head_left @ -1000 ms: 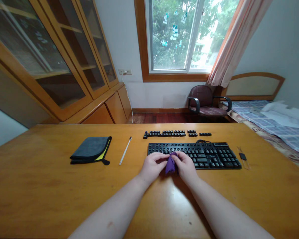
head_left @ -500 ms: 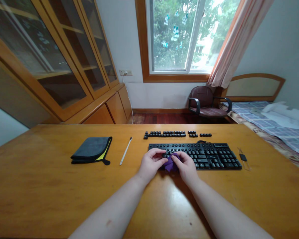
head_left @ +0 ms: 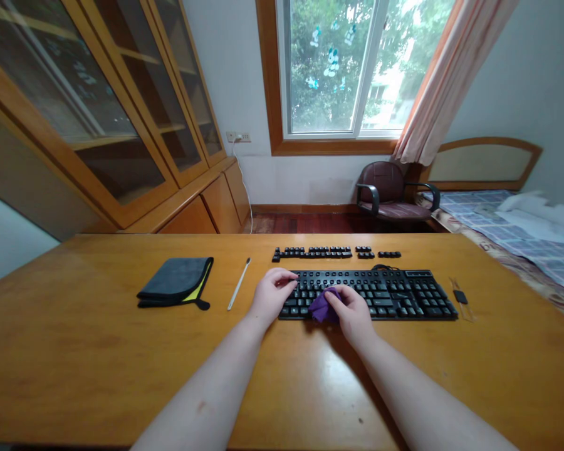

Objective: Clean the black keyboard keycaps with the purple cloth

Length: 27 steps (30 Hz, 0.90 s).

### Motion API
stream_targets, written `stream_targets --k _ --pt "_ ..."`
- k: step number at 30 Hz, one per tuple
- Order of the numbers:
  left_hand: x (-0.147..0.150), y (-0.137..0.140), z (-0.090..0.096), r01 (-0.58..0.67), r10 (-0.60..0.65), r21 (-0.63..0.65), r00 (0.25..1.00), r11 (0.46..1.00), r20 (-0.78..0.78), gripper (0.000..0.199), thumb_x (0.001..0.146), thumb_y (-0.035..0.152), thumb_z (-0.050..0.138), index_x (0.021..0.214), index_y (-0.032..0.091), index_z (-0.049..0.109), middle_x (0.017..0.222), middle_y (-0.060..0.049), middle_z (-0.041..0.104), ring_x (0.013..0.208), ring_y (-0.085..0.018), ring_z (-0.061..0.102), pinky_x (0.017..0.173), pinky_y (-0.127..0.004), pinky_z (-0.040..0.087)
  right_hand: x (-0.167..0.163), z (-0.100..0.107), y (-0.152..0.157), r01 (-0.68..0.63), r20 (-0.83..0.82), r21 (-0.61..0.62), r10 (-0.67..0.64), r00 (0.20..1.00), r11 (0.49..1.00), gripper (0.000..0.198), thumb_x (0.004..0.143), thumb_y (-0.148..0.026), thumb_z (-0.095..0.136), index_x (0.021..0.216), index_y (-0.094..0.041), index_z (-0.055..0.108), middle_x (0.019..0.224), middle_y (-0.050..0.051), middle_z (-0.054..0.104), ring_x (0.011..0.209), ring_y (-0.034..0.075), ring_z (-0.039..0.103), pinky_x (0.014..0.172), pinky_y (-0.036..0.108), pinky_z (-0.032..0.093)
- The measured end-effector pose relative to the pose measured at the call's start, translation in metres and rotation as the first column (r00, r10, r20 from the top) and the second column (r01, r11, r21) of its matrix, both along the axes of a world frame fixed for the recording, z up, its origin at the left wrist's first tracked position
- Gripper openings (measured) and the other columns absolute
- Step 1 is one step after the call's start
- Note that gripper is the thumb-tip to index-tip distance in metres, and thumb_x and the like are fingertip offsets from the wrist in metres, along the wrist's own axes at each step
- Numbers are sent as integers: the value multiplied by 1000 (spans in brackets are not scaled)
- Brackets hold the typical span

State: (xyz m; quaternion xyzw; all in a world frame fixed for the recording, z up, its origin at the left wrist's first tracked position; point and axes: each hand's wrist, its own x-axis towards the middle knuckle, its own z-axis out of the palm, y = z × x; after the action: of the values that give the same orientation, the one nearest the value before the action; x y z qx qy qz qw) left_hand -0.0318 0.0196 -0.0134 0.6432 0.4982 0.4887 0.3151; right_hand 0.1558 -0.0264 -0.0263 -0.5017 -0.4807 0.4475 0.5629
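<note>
A black keyboard [head_left: 385,295] lies on the desk in front of me, with some switches bare along its upper rows. My left hand [head_left: 273,293] is over its left end, thumb and fingertips nearly pinched together at the upper rows; whatever is between them is too small to make out. Crumpled in my right hand [head_left: 352,311] is a purple cloth [head_left: 323,307], gripped between thumb and fingers above the keyboard's front edge. Behind the keyboard, loose black keycaps [head_left: 329,252] stand in rows.
A folded grey cloth [head_left: 172,279] with yellow lining and a white-handled brush [head_left: 239,285] lie to the left. Right of the keyboard is a wire keycap puller [head_left: 460,297]. A chair [head_left: 388,194] and a bed [head_left: 521,219] stand beyond the desk [head_left: 98,363].
My left hand has moved away from the purple cloth, left and slightly up to the keyboard's upper left. My right hand stays nearly in place with the cloth.
</note>
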Motion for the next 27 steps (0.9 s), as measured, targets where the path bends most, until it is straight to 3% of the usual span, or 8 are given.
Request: stream_targets --k 5,11,18,27 --pt "-6 6 -6 62 -67 -40 991 997 -119 27 78 22 57 103 19 64 99 -6 67 89 -18 62 85 -33 49 0 -2 1 -7 -2 -2 7 1000 1000 23 72 -40 65 79 -18 64 73 4 65 69 18 57 66 29 45" --pt "-10 12 -12 95 -70 39 906 995 -418 22 81 24 54 97 24 68 96 -3 69 96 -21 58 90 -37 43 0 -1 2 -6 7 0 6 1000 1000 25 72 -41 65 78 -17 64 73 4 64 69 18 57 66 29 45" --pt "-12 16 -18 102 -84 11 875 995 -478 23 81 26 54 98 25 70 95 -4 69 93 -21 57 87 -37 44 -1 0 2 1 20 3 -1 1000 1000 26 72 -42 64 79 -17 64 74 4 64 70 18 57 67 30 45" --pt "-8 13 -11 90 -75 3 848 996 -524 20 81 24 55 93 26 71 95 -4 70 92 -20 59 95 -41 37 0 0 2 -5 35 6 4 999 1000 26 73 -42 64 79 -17 64 73 4 65 70 18 57 67 30 45"
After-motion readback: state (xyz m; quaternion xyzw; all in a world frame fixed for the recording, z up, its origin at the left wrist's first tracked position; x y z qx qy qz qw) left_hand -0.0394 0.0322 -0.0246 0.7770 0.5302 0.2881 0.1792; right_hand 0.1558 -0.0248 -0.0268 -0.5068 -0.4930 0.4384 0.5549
